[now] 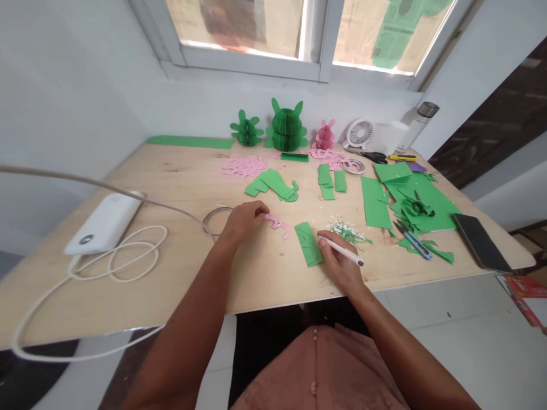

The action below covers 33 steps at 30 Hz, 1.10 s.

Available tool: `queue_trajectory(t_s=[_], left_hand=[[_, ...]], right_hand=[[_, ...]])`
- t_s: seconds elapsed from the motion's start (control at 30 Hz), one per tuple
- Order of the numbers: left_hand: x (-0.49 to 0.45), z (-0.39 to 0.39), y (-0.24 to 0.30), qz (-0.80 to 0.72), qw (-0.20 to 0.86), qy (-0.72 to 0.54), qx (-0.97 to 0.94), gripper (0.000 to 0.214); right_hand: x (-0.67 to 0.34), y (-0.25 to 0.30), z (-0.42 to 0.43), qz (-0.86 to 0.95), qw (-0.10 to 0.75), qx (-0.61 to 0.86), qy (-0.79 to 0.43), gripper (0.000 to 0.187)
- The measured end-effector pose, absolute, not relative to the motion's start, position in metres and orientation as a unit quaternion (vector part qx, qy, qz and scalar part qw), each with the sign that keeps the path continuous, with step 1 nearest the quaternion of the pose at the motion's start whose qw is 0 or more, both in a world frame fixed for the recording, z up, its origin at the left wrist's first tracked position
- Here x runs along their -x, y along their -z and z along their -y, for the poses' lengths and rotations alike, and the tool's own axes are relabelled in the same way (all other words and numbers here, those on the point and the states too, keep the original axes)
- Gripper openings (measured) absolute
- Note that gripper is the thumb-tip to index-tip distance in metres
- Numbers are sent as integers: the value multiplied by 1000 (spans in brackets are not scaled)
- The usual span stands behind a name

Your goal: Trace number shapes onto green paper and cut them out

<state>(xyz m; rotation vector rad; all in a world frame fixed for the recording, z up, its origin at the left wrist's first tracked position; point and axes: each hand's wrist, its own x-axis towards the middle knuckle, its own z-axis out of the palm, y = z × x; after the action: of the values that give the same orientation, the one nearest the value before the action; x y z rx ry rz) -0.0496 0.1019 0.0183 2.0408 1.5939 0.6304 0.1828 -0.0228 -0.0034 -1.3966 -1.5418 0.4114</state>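
My right hand grips a white pen, its end over the right edge of a green paper rectangle. Curved pen lines show on that rectangle. At the tip of my left hand, pinched between thumb and fingers, is one end of a curvy pink paper cutout; the rest of it extends over the table just up and left of the green piece. A roll of tape lies partly hidden behind my left wrist. Green and white paper scraps are heaped beyond my right hand.
Green strips and pink cutouts lie farther back. Paper figures stand along the wall. On the right are snips, green sheets and a phone. A power bank with looping white cable sits left.
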Motion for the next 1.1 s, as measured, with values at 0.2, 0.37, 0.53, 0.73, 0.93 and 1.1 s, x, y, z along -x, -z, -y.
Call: queue_trajectory(t_s=[0.2, 0.37, 0.53, 0.73, 0.93, 1.1], left_hand=[[43, -99, -16, -581, 162, -218, -768, 26], [35, -93, -17, -541, 133, -234, -797, 25], [25, -87, -17, -458, 143, -237, -845, 21], [13, -83, -11, -373, 154, -227, -887, 18], [5, -81, -5, -351, 148, -219, -899, 18], [3, -78, -2, -353, 141, -215, -900, 21]], right_hand=[[-183, 3, 22, 630, 478, 588, -171, 22], [-184, 7, 21, 615, 476, 595, -202, 24], [-184, 10, 20, 602, 488, 589, -227, 26], [-183, 6, 21, 613, 473, 594, -217, 28], [-184, 6, 22, 623, 466, 591, -215, 29], [-184, 7, 21, 629, 461, 589, -214, 29]])
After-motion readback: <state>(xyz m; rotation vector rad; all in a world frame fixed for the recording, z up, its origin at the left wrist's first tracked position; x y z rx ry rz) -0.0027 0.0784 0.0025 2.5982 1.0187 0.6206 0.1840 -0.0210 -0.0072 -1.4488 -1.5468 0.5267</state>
